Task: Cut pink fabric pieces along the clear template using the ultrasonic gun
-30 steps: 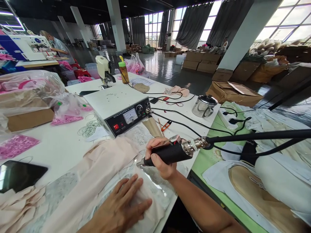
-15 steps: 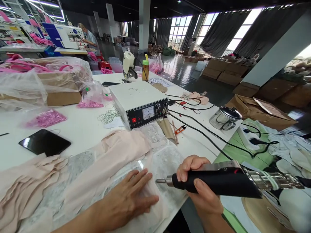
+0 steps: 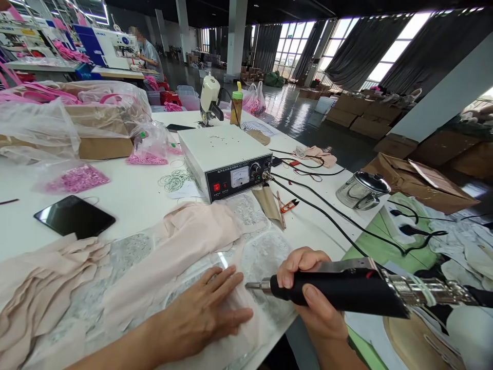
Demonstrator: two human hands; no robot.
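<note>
My left hand (image 3: 200, 313) lies flat with fingers spread on a pale pink fabric piece (image 3: 185, 246) at the near edge of the white table (image 3: 131, 195). My right hand (image 3: 311, 298) is wrapped round a black handheld ultrasonic tool (image 3: 339, 290). The tool's metal tip points left, just right of my left fingertips and above the lace-patterned sheet (image 3: 262, 257). A black cable runs from the tool's rear to the white control box (image 3: 227, 159) with a dial and meter.
A black phone (image 3: 75, 216) lies left of the fabric. Bags of pink rings (image 3: 77, 177), a cardboard box under plastic (image 3: 92, 139), orange snips (image 3: 288, 205), a steel pot (image 3: 360, 190) and a bottle (image 3: 236, 108) stand around. A person sits at a sewing machine far back left.
The view swung left and down. My right hand with the tool dropped off the fabric to the table's right edge, tip now level. My left hand stayed flat on the fabric.
</note>
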